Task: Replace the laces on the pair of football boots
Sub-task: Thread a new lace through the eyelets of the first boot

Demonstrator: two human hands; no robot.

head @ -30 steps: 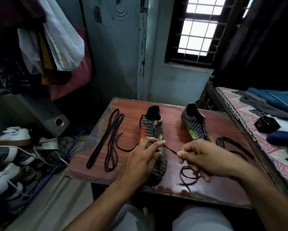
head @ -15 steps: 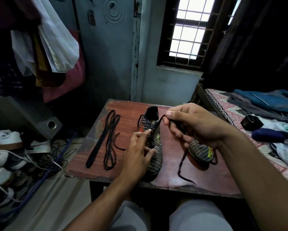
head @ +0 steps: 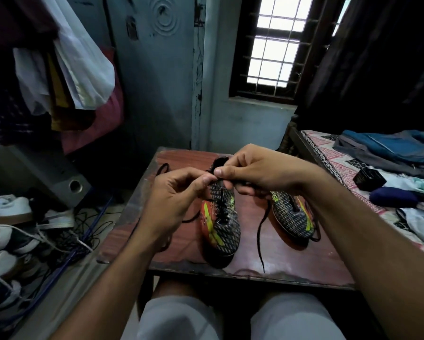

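Here, green lettering [head: 276,196] unreadable on boot [head: 293,214]

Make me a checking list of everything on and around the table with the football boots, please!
Surface: reddish wooden table, worn front edge.
Job's things: left boot and right boot on the table; black lace trailing down.
Clutter: spare laces at the far left.
Grippers: left hand and right hand pinch the lace above the left boot.
Cables: tangled wires on the floor.
Surroundings: hanging clothes, window, bed, white shoes.
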